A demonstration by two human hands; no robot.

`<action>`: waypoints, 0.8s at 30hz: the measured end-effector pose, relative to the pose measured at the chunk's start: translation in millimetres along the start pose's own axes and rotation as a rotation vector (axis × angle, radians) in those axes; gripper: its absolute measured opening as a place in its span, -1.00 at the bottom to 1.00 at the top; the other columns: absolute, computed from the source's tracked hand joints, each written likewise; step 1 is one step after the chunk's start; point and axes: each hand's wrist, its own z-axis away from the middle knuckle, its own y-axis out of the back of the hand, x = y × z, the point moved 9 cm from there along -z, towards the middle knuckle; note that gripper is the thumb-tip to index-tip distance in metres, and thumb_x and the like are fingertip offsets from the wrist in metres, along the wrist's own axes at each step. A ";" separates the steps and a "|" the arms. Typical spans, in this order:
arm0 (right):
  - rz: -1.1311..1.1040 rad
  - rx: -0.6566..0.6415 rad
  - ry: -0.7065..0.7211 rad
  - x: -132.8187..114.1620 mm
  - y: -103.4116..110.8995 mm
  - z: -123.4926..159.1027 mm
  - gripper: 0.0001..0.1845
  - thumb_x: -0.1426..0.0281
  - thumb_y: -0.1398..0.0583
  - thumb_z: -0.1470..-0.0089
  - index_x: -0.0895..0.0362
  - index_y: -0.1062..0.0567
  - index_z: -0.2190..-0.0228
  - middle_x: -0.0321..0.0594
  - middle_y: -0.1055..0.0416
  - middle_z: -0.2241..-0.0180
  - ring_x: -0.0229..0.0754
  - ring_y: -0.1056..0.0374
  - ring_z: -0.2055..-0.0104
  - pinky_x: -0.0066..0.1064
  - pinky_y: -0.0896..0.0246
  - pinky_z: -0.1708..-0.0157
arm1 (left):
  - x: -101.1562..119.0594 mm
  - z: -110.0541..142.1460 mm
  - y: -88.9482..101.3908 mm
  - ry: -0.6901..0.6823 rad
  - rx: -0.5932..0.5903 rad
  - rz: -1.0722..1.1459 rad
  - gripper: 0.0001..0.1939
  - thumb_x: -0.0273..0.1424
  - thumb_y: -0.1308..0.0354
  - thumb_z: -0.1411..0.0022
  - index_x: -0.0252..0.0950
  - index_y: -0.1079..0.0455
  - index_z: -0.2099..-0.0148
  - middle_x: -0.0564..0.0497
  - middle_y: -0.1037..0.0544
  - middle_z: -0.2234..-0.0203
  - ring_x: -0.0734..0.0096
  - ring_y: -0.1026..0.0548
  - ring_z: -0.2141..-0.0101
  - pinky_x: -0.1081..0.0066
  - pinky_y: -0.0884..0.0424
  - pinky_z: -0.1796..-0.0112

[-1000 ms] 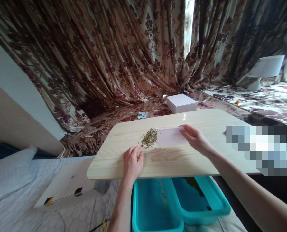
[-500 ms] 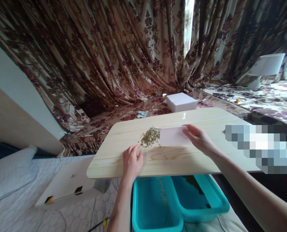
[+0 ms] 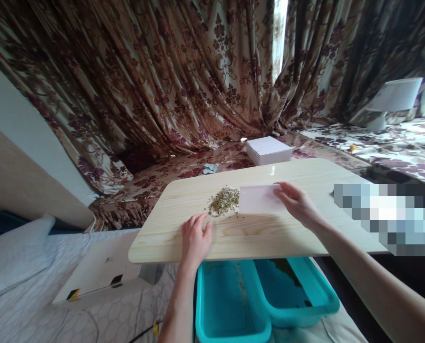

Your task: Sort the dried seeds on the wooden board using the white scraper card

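Floral curtains (image 3: 184, 76) hang behind a pale wooden desk (image 3: 305, 233) set over my lap. Two teal bins (image 3: 234, 305) sit below its near edge. A white box (image 3: 268, 150) rests beyond the desk. My left hand (image 3: 195, 238) lies flat on the desk near its front edge, fingers loosely spread, holding nothing. My right hand (image 3: 300, 205) pinches the right end of a white card (image 3: 258, 199), whose left edge touches a small heap of dried herbs (image 3: 224, 201) at mid-desk. The card looks thin, light and fairly stiff, best gripped along its far edge. The herbs look loose, crumbly and easily scattered.
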 end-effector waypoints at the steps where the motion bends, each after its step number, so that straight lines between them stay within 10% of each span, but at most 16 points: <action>1: -0.009 -0.005 0.002 -1.0 -1.5 -0.5 -0.52 -0.05 -0.26 0.11 0.08 -0.50 0.32 -0.16 -0.55 0.36 -0.06 -0.45 0.26 -0.29 -0.36 0.25 | -0.1 0.0 -0.2 0.001 -0.002 0.000 -0.73 -0.33 0.00 -0.30 -0.23 -0.41 0.02 -0.08 -0.54 0.09 0.21 -0.45 0.03 0.15 -0.31 -0.05; 24: -0.065 -0.267 -0.028 -0.2 -76.2 -21.1 -0.71 0.17 -0.20 0.06 0.12 -0.44 0.34 -0.23 -0.48 0.39 -0.17 -0.36 0.34 -0.32 -0.25 0.30 | -0.2 -0.7 0.7 0.010 -0.001 0.015 -0.73 -0.34 0.00 -0.29 -0.25 -0.42 0.04 -0.09 -0.54 0.12 0.21 -0.46 0.03 0.14 -0.31 -0.05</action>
